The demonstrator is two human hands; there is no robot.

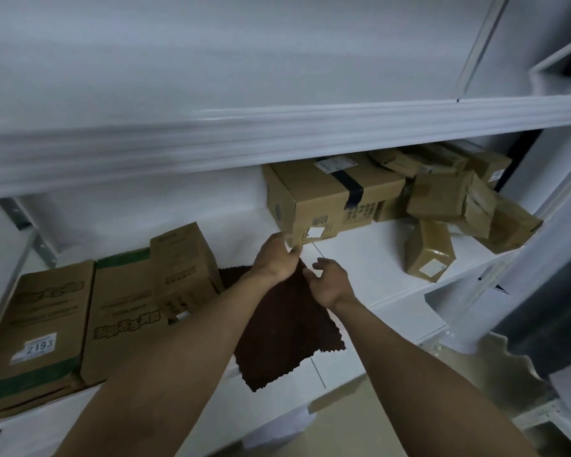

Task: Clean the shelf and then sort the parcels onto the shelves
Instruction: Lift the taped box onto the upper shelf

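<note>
1. A dark brown cloth (277, 334) lies on the white shelf (360, 268), between the arms.
2. The left hand (272, 258) pinches its top corner — the right hand (330, 285) is loose and open, maybe touching the cloth's edge.
3. Behind — a big taped box (327, 196) and a pile of small parcels (459, 199).

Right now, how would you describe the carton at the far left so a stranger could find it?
On the white shelf, go to the left end, where brown printed cartons stand together. The leftmost carton alone carries a white sticker reading 2193.
</note>
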